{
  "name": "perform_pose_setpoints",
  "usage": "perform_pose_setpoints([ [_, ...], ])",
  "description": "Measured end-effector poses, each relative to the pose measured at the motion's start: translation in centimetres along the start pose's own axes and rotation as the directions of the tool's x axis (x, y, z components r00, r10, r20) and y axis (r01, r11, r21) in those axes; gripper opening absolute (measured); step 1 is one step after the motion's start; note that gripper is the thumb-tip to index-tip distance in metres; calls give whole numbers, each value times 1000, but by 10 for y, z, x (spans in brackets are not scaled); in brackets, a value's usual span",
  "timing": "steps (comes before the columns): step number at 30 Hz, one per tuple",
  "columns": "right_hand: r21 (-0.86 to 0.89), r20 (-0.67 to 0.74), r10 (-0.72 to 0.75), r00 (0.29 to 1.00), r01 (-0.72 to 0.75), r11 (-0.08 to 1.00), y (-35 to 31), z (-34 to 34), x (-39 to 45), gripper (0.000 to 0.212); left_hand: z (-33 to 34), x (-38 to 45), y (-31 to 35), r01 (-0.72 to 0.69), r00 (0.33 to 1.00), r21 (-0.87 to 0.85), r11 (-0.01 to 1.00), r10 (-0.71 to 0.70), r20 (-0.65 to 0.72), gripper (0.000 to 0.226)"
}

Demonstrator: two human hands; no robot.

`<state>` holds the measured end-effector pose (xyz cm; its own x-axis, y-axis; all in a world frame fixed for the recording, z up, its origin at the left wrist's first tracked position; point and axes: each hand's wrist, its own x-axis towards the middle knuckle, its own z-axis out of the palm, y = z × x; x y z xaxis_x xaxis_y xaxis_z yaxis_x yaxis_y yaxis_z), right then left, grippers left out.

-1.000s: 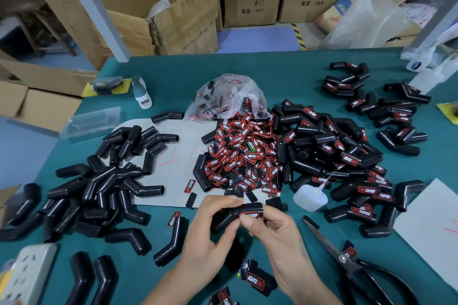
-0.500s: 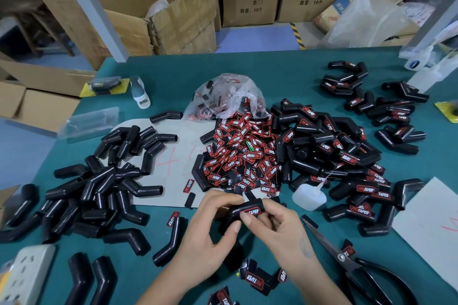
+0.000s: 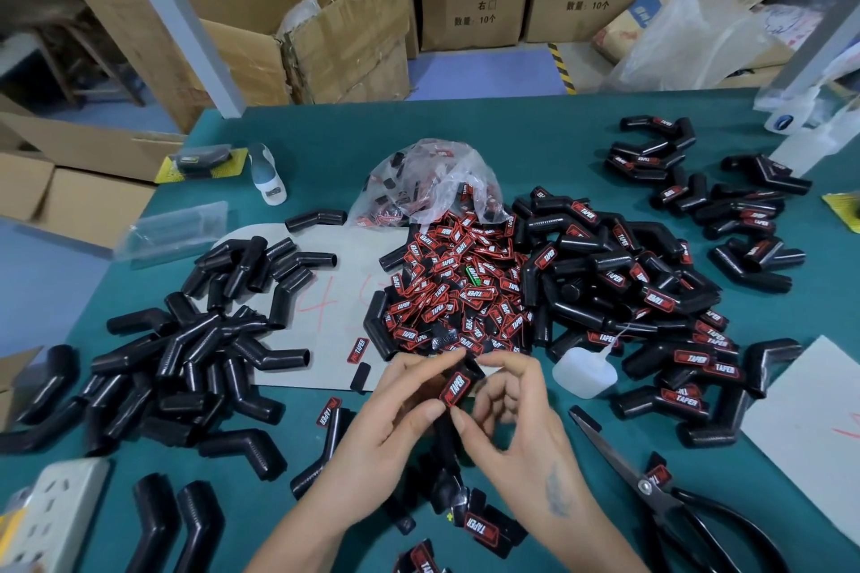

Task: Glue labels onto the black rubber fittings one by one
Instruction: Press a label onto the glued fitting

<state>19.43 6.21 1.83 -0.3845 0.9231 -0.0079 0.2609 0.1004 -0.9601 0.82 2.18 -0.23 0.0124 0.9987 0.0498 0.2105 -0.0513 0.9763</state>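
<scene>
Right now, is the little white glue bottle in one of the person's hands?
No, the glue bottle stands on the table, right of both hands.

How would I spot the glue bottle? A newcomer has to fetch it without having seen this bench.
Start at the big heap of red-and-black labels in the middle of the green table. Just right of the heap's near edge, beside the labelled black fittings, lies the glue bottle. It is the only small translucent white thing there, with a thin pointed nozzle.

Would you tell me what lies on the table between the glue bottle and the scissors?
In the head view, between the glue bottle and the scissors lies one small black label piece face down on the green table; otherwise bare mat.
</scene>
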Motion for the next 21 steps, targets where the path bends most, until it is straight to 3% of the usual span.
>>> perform_pose_setpoints([
  [3,11,45,-19,999,19,1000,4,-1,0,62,3,-2,-2,50,992,-166,985,-69,-107,51],
  [7,68,33,-57,998,54,996,6,2,-1,53,5,-2,-2,26,987,-304,952,-73,-146,59],
  [9,48,25,-102,994,101,994,4,1,-1,49,3,-2,-2,7,985,-293,956,-58,-165,62],
  [12,-5,-13,-164,986,164,987,1,-4,-1,41,-4,1,1,-61,976,-182,981,20,-219,49],
  [17,14,-83,-85,993,87,996,3,-11,-2,33,-5,2,6,-104,963,-215,971,44,-266,42],
  [21,32,-126,-193,973,199,980,2,-11,-1,34,-7,1,9,-137,967,-100,986,111,-230,14],
])
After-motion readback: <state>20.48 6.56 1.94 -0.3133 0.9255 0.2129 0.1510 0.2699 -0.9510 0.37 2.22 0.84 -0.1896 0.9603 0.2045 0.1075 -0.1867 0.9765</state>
